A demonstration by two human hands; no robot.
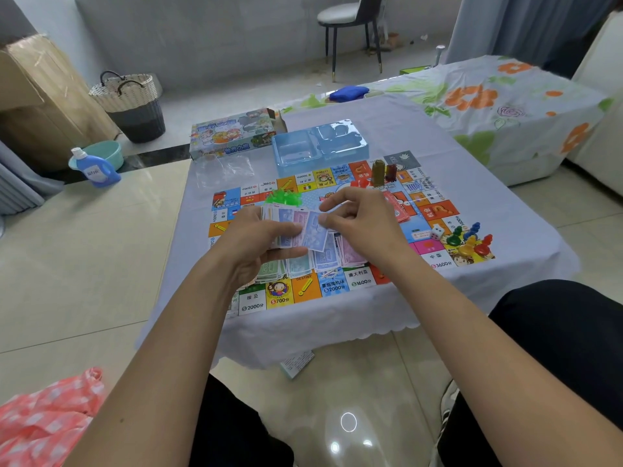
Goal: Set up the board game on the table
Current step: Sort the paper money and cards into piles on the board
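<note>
Your left hand [259, 242] clamps fanned play money [296, 227] over board [435, 210] centre, spread so notes separate; your right hand [354, 219] pinches one note's edge, likely sorting onto piles [323, 259] below. Blue tray [317, 146] at 12 o'clock looks emptied; game box [232, 134] at 11; pawns [472, 242] at 3

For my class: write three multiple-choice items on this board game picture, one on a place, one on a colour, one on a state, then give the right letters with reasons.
1. Where is the die? A on the board B in the tray C on the floor
2. What colour is the tray? A red B blue C black
3. What is the left hand doing? A lying flat B holding banknotes C lifting the box

Answers: 1 A, it lies on the board's right side beside the pawns. 2 B, clear blue plastic. 3 B, a fanned stack sits in its grip; the right hand pinches one note.
</note>
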